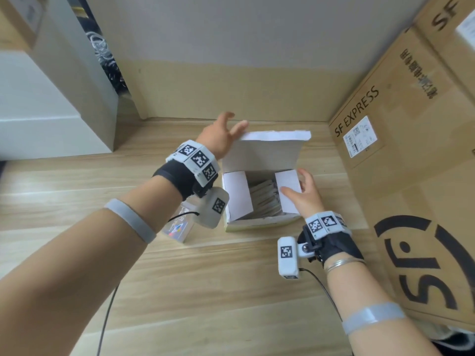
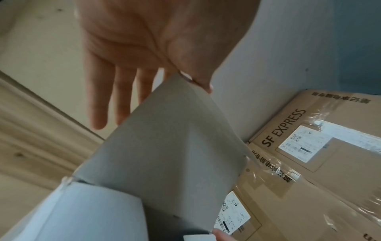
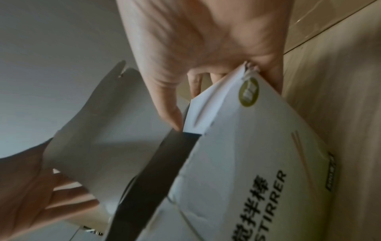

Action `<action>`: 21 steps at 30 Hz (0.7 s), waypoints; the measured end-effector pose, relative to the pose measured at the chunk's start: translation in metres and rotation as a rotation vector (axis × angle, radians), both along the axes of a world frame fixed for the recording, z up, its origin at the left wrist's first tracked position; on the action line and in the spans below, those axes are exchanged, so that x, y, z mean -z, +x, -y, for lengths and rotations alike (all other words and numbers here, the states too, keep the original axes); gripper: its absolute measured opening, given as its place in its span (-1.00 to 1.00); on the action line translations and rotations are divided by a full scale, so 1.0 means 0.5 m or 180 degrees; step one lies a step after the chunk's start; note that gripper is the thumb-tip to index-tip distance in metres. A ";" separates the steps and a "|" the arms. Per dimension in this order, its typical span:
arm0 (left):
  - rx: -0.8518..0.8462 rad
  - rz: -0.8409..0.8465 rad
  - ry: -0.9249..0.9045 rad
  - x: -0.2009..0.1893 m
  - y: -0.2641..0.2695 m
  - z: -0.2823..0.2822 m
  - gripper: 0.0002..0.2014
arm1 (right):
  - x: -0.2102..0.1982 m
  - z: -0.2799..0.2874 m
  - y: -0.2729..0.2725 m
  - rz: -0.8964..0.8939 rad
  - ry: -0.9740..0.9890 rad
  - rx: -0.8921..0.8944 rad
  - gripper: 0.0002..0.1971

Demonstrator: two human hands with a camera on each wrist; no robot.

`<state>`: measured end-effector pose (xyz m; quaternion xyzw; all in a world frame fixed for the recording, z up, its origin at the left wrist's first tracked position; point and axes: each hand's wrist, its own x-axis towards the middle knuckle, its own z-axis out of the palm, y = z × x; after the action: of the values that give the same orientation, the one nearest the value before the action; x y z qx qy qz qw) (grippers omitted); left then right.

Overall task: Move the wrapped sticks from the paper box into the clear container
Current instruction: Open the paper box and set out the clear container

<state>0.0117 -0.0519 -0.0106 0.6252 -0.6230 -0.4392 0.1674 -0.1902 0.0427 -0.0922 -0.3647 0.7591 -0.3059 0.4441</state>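
Forearms fill the lower head view, each wrist strapped with a marker-covered camera band. Beyond them the paper box [image 1: 259, 222] sits open on the wooden surface [image 1: 205, 291]. Its lid [image 1: 267, 150] stands upright, and the left hand [image 1: 218, 136] holds it at the top left corner, thumb in front, fingers straight behind. The right hand [image 1: 304, 194] is curled round the box's right side flap [image 1: 288, 191], thumb on top. Wrapped sticks [image 1: 264, 199] lie inside, only partly seen between the two side flaps. The clear container [image 1: 177, 227] stands left of the box, mostly hidden behind the left wrist camera. SF Express cartons [image 1: 411, 150] stand at right.
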 end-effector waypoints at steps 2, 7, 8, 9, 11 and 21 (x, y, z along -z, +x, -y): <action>-0.0392 -0.0155 -0.0177 0.012 0.003 -0.003 -0.33 | 0.000 0.002 0.012 -0.0177 -0.0019 -0.0031 -0.17; -0.0204 0.0389 0.0198 0.051 -0.009 -0.031 -0.21 | -0.003 0.009 0.030 -0.0475 0.0040 -0.0194 -0.04; -0.0005 0.0547 0.0339 0.059 -0.016 -0.040 -0.16 | -0.007 0.010 0.033 -0.0522 0.0074 -0.0214 -0.06; 0.0192 0.0658 0.0437 0.068 -0.023 -0.048 -0.12 | -0.012 0.009 0.035 -0.0559 0.0128 -0.0225 -0.09; 0.0556 0.0869 0.0571 0.081 -0.035 -0.064 -0.08 | -0.029 0.009 0.036 -0.0562 0.0209 -0.0211 -0.18; 0.1886 0.1283 0.0733 0.055 -0.023 -0.052 -0.37 | -0.055 0.026 -0.049 -0.1328 0.0477 -0.0049 -0.57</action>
<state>0.0000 -0.0260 -0.0380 0.5065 -0.7438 -0.4040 -0.1643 -0.2148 0.0299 -0.0649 -0.3918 0.8523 -0.1631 0.3057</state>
